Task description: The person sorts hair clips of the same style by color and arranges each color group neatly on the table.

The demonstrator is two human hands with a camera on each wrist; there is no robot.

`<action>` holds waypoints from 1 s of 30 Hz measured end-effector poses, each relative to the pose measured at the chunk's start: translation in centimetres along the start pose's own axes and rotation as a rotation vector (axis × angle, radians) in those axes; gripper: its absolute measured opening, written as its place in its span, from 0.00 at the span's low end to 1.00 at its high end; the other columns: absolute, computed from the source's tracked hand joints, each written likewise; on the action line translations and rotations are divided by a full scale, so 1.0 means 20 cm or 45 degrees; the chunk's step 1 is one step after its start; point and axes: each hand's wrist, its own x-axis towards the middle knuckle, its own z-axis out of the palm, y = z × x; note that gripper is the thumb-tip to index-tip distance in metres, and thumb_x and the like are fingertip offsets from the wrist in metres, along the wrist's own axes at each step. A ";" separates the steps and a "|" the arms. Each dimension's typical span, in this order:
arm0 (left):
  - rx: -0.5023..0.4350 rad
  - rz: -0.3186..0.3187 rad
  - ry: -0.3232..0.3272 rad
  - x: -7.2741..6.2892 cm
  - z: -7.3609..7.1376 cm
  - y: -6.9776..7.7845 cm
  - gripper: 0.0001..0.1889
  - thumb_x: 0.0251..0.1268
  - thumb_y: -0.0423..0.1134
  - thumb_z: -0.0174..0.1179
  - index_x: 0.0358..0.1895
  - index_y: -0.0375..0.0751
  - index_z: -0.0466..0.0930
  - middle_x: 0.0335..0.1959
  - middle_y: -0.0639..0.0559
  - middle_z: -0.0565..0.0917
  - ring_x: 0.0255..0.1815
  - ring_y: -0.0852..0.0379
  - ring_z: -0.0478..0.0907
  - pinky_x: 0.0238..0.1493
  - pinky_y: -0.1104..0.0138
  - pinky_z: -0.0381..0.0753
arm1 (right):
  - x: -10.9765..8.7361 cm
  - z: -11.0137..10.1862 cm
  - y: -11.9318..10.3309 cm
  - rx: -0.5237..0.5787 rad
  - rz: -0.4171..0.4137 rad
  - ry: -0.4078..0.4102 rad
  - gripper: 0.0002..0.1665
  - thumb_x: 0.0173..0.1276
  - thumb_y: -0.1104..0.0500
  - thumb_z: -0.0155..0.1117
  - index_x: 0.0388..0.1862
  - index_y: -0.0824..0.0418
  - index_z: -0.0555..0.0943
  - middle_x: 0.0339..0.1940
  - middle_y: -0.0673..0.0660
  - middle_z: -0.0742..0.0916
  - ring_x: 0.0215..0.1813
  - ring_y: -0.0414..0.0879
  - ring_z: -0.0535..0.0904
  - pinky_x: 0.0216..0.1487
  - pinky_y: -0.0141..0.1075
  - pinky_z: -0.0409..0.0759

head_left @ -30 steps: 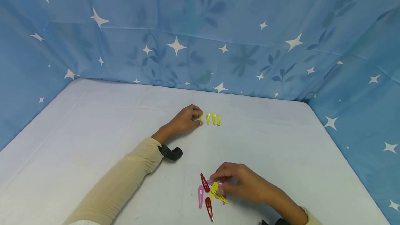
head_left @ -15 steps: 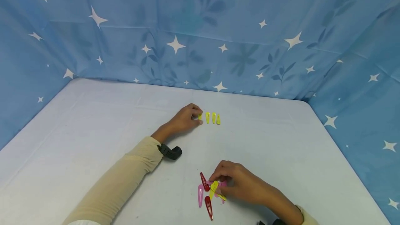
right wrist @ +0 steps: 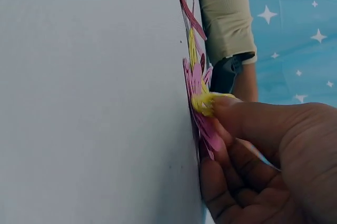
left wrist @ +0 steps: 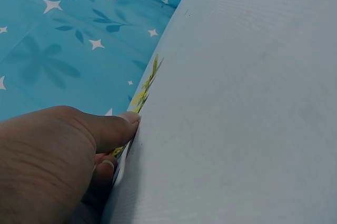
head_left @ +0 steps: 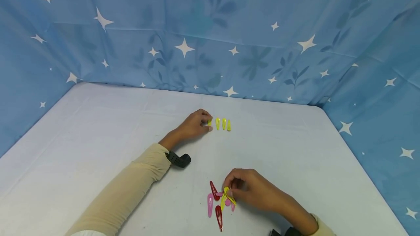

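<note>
At the left end of a short row, my left hand (head_left: 194,125) has thumb and fingers at both ends of a yellow snap hair clip (head_left: 209,122). Three more yellow hair clips (head_left: 224,124) lie to its right, spaced side by side. Close to me, my right hand (head_left: 254,188) pinches a yellow hair clip (right wrist: 204,104) between thumb and fingers, over a small pile. Another yellow clip (head_left: 223,202) lies beneath it. Around these are pink hair clips (head_left: 210,205) and red hair clips (head_left: 219,217); some pink ones are partly covered.
A white cloth-covered table (head_left: 131,119) spreads beneath both hands. Blue star-printed curtain (head_left: 197,46) hangs behind it and along its sides. Black wrist cameras sit on both arms, the left one (head_left: 179,160) just above the table.
My right fingers have drawn together on a yellow clip and shifted slightly, uncovering more of the pink clips below. The left hand stays at the row's end.
</note>
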 end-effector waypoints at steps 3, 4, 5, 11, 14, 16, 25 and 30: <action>-0.003 0.004 0.000 0.00 0.00 0.00 0.24 0.67 0.37 0.64 0.64 0.31 0.75 0.60 0.40 0.75 0.49 0.52 0.76 0.51 0.61 0.78 | 0.00 -0.01 0.00 0.002 0.063 0.056 0.05 0.67 0.59 0.68 0.39 0.47 0.83 0.34 0.42 0.85 0.38 0.36 0.78 0.42 0.29 0.80; -0.005 0.004 0.000 0.00 0.00 0.00 0.24 0.67 0.37 0.64 0.64 0.31 0.75 0.60 0.40 0.75 0.49 0.52 0.76 0.51 0.61 0.78 | 0.00 -0.01 0.00 0.005 0.082 0.077 0.05 0.67 0.58 0.68 0.39 0.47 0.83 0.34 0.42 0.85 0.38 0.36 0.79 0.42 0.30 0.80; -0.004 0.005 0.001 0.00 0.00 0.00 0.24 0.67 0.37 0.64 0.64 0.31 0.76 0.60 0.40 0.75 0.48 0.52 0.77 0.51 0.61 0.78 | 0.00 -0.01 0.00 0.007 0.090 0.100 0.04 0.67 0.58 0.68 0.39 0.48 0.84 0.34 0.42 0.86 0.38 0.37 0.79 0.43 0.30 0.80; 0.019 0.006 -0.001 0.00 0.00 -0.01 0.24 0.67 0.37 0.64 0.64 0.31 0.76 0.60 0.40 0.75 0.48 0.52 0.77 0.51 0.62 0.78 | 0.02 -0.02 0.02 0.014 0.087 0.186 0.05 0.66 0.61 0.69 0.39 0.51 0.84 0.35 0.44 0.86 0.38 0.38 0.80 0.44 0.31 0.82; 0.032 -0.001 0.006 0.00 -0.01 0.00 0.24 0.67 0.37 0.64 0.64 0.31 0.76 0.60 0.40 0.75 0.49 0.52 0.77 0.51 0.61 0.78 | 0.02 -0.03 0.02 0.004 0.077 0.207 0.06 0.66 0.62 0.69 0.40 0.52 0.84 0.36 0.44 0.87 0.38 0.38 0.80 0.44 0.31 0.82; 0.030 -0.007 0.008 -0.01 -0.01 0.01 0.24 0.67 0.37 0.64 0.64 0.31 0.76 0.61 0.40 0.75 0.49 0.51 0.77 0.51 0.61 0.78 | 0.03 -0.04 0.02 -0.011 0.063 0.229 0.07 0.66 0.63 0.68 0.41 0.53 0.84 0.37 0.44 0.87 0.38 0.37 0.80 0.44 0.31 0.83; 0.009 -0.014 -0.008 -0.01 -0.01 0.02 0.24 0.67 0.36 0.63 0.64 0.31 0.75 0.61 0.40 0.75 0.50 0.51 0.77 0.52 0.60 0.78 | 0.03 -0.09 0.03 -0.046 0.048 0.344 0.11 0.65 0.67 0.68 0.44 0.56 0.86 0.39 0.47 0.88 0.38 0.38 0.81 0.44 0.30 0.84; 0.006 -0.019 -0.013 0.00 0.00 0.01 0.25 0.67 0.36 0.63 0.65 0.32 0.75 0.61 0.41 0.75 0.49 0.51 0.77 0.52 0.61 0.78 | 0.04 -0.11 0.04 -0.052 0.020 0.456 0.10 0.64 0.68 0.68 0.43 0.58 0.85 0.37 0.46 0.87 0.37 0.38 0.81 0.42 0.31 0.84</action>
